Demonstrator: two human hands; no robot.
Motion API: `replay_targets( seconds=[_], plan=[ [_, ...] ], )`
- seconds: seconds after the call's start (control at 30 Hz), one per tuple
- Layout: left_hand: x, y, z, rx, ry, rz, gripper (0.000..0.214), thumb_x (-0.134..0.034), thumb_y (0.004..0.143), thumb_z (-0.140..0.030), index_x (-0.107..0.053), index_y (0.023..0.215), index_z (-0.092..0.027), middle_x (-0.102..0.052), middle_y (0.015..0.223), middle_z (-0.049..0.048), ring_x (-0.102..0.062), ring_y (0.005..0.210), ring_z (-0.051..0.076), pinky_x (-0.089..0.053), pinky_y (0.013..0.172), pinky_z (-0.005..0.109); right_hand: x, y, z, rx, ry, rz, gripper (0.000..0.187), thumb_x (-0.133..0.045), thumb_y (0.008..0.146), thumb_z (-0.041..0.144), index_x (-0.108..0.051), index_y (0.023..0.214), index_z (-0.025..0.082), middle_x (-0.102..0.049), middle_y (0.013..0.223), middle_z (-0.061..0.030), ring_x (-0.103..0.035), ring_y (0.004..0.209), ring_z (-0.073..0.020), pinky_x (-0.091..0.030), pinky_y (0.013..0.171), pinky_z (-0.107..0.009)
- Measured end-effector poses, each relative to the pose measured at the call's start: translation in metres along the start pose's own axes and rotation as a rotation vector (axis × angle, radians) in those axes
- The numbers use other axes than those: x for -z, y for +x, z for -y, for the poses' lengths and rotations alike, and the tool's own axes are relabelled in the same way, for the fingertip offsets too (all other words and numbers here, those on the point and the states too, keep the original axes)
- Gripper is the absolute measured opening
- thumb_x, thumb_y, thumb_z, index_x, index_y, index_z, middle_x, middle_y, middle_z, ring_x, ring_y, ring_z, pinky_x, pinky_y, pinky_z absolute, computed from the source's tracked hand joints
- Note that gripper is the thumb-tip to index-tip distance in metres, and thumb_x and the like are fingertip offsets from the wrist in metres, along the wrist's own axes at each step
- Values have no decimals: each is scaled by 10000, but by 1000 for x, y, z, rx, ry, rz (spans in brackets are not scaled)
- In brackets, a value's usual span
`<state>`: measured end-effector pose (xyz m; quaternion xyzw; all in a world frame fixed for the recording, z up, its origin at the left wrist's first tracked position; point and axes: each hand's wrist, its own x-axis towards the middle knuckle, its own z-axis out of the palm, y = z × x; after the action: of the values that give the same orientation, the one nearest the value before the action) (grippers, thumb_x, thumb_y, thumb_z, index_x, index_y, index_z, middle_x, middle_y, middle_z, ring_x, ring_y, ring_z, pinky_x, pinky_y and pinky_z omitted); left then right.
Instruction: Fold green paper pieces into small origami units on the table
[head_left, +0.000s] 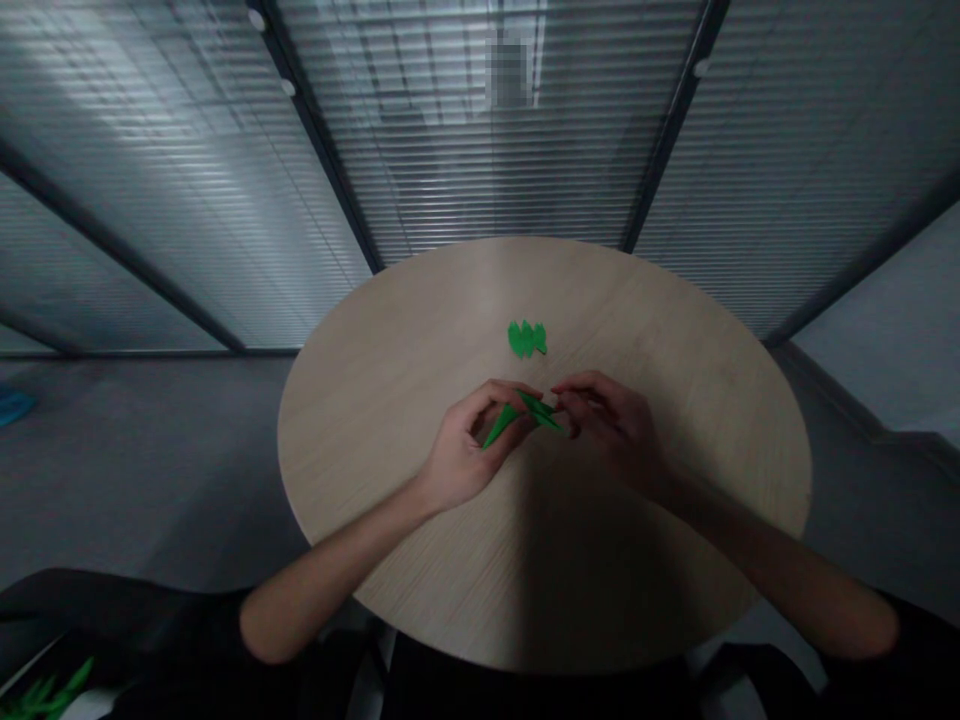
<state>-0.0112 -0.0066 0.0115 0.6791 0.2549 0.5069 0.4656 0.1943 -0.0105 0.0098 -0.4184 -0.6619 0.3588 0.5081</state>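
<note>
A piece of folded green paper [501,426] with pointed ends is held above the round table. My left hand [469,440] pinches it, with the thumb along its near side and the fingers over its far side. At the paper's right end, my right hand [611,425] has its fingers curled in, and the fingertips appear to touch the edge. Deep shadow blurs the detail of that grip. Farther back on the tabletop lies a second green paper piece [527,339] with a jagged, leaf-like outline, apart from both hands.
The round wooden table [360,370] has a curved edge all round. Behind it stand glass panels with blinds [480,170]. A blue object [13,404] rests on the floor at far left. Green pointed shapes [56,692] show at the lower left corner.
</note>
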Motion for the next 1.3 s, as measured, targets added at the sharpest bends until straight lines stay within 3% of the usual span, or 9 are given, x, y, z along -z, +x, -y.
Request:
replay_targets(
  seconds=[0.1, 0.3, 0.47, 0.63, 0.97, 1.1, 1.17, 1.3],
  plan=[
    [0, 0, -2, 30, -13, 44, 17, -648, 957, -191, -634, 959, -181, -696, 1174, 107, -687, 1064, 213, -581, 951, 396, 0, 2, -3, -29, -40, 28, 221, -718, 902, 379, -699, 1043, 210, -657, 840, -12, -613, 670, -115, -517, 570, -216],
    [5, 3, -6, -45, 153, 69, 48, -668, 931, -155, -676, 954, -196, -650, 1284, 111, -612, 1230, 279, -490, 1099, 528, 2, 2, 1, -28, 245, 252, 282, -633, 964, 364, -644, 1220, 247, -719, 1135, -62, -704, 1010, -177, -585, 832, -290],
    [10, 5, -4, -74, 209, 101, 86, -692, 910, -137, -707, 953, -210, -616, 1295, 116, -598, 1254, 305, -502, 1094, 587, 2, 2, 0, -100, 400, 385, 505, -713, 915, 361, -533, 1383, 302, -727, 1209, -71, -718, 1073, -206, -597, 888, -347],
    [11, 5, -1, -92, 199, 121, 102, -727, 885, -137, -736, 930, -227, -593, 1319, 114, -579, 1289, 323, -529, 1086, 595, 1, 1, 3, -172, 484, 432, 555, -722, 911, 342, -498, 1419, 313, -723, 1235, -78, -708, 1113, -216, -591, 929, -392],
    [7, 2, 3, -84, 196, 79, 104, -698, 909, -173, -715, 995, -229, -605, 1174, 103, -602, 1166, 274, -528, 1031, 521, 0, 1, -3, -120, 449, 337, 399, -802, 832, 375, -592, 1147, 249, -676, 1024, -31, -687, 874, -147, -576, 727, -256],
    [5, 1, 7, -73, 242, -59, 269, -710, 885, -173, -593, 1123, -214, -595, 1075, 76, -605, 999, 215, -539, 892, 418, -2, -1, -1, -89, 322, 252, 260, -756, 860, 371, -585, 980, 217, -636, 889, -8, -640, 750, -125, -546, 641, -241],
    [5, 0, 5, -127, 335, -132, 279, -747, 850, -183, -555, 1051, -206, -567, 996, 44, -571, 894, 182, -516, 801, 355, -3, -1, 0, -61, 246, 194, 208, -732, 865, 324, -578, 952, 215, -620, 834, 7, -628, 725, -124, -542, 636, -245],
    [4, -2, -1, -316, 536, -74, 309, -808, 790, -180, -547, 955, -203, -545, 938, 29, -536, 872, 179, -490, 753, 315, -6, -1, 0, -1, 101, 79, 140, -691, 839, 218, -571, 909, 222, -611, 837, 19, -625, 727, -125, -553, 680, -267]
  ],
)
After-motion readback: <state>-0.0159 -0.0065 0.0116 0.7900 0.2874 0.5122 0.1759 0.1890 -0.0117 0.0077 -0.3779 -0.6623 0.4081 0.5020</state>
